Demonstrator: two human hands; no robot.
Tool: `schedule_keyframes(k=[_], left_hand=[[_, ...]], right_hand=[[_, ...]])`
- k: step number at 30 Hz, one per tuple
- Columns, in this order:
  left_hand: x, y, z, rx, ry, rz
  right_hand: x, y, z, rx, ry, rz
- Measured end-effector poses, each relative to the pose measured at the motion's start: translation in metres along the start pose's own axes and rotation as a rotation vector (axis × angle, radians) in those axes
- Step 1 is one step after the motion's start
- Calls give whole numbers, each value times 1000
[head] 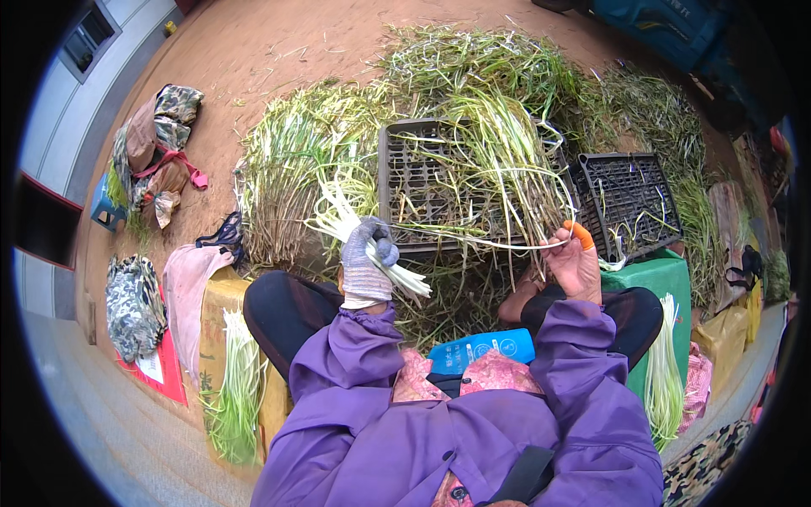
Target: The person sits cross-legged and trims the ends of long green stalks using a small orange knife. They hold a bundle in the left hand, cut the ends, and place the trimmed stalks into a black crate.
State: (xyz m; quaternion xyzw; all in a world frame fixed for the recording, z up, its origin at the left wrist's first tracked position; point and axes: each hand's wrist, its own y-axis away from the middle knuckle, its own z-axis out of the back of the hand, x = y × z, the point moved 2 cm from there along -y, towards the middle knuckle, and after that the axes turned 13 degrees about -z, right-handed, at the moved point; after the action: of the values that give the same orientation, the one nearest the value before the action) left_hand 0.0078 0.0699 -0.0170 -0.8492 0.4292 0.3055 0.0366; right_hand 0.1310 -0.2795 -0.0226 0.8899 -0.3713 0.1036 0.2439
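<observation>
My left hand [369, 258], in a grey knit glove, is closed round a bundle of pale stalks [340, 212], whose white ends stick out at the lower right. My right hand [572, 260], bare but for an orange cover on one finger, pinches the end of a long thin stalk [469, 239] that stretches across to the left hand. Just beyond both hands stands an upturned black plastic crate [384, 171], with a loose heap of long green stalks [507, 152] with brownish ends lying over its right part.
A thick pile of stalks [285, 171] stands left of the crate, more greens [481, 57] behind it. A smaller black crate [633, 196] is at right. Pale bundles lie on a yellow block [212, 355] and beside a green one [681, 285]. A blue packet [481, 347] rests at my lap.
</observation>
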Motion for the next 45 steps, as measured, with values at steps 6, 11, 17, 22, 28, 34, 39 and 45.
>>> schedule_keyframes(k=[6, 11, 17, 22, 28, 34, 39, 45], left_hand=[[-21, -8, -3, -137, -163, -69], [-37, -5, -14, 32, -89, -151], [5, 24, -36, 291, -182, 16], [28, 43, -37, 333, -590, 282], [29, 37, -28, 347, -723, 222], [15, 25, -27, 287, -539, 78], [6, 20, -28, 257, -516, 8], [-1, 13, -27, 152, -498, -16]], right_hand=[[39, 11, 2, -7, -39, 120], [25, 3, -28, -250, 386, 257], [-35, -40, -104, -94, 665, 61], [-69, -70, -157, -26, 803, 13], [-71, -91, -174, -12, 927, 23], [-93, -72, -135, 185, 1392, -389], [-122, -43, -102, 284, 1248, -588], [-128, -14, -77, 241, 1086, -555]])
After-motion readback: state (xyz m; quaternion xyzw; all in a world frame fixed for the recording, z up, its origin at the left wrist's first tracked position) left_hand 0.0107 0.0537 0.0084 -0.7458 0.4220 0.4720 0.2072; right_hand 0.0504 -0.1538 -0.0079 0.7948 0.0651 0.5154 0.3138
